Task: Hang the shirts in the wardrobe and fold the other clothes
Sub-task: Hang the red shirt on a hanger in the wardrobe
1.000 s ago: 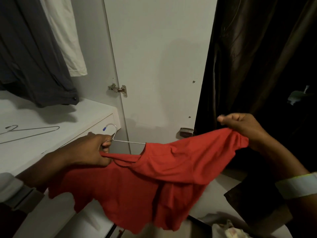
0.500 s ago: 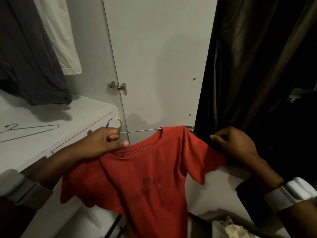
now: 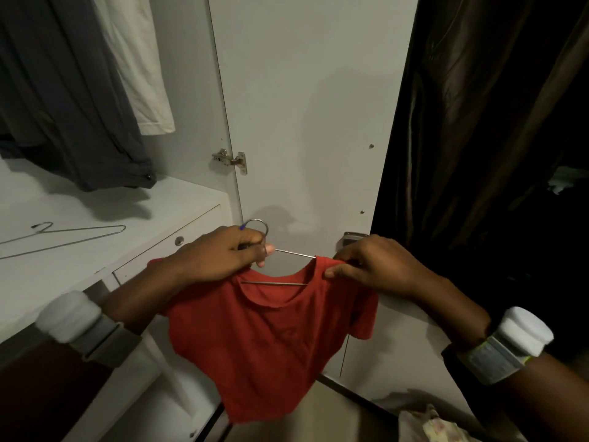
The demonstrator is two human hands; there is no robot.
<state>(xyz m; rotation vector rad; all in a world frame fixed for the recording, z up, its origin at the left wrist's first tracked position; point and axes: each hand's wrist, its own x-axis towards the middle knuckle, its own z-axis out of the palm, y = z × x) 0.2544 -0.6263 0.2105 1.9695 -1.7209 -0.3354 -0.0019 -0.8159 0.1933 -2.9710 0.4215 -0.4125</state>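
A small red t-shirt (image 3: 271, 339) hangs on a thin metal wire hanger (image 3: 294, 254) in front of the open white wardrobe door (image 3: 312, 122). My left hand (image 3: 223, 255) grips the hanger just below its hook, along with the shirt's left shoulder. At the right side of the collar my right hand (image 3: 373, 266) pinches the red fabric over the hanger's arm. The hanger's lower bar shows through the neck opening.
A dark grey garment (image 3: 63, 100) and a white one (image 3: 137, 65) hang inside the wardrobe at upper left. A spare wire hanger (image 3: 63, 237) lies on the white shelf (image 3: 95, 256) above a drawer. A dark brown curtain (image 3: 494, 122) fills the right side. Pale cloth (image 3: 436, 425) lies at the bottom right.
The shirt went from stretched sideways between my hands to sitting on the hanger. My right hand moved in from the sleeve to the right side of the collar.
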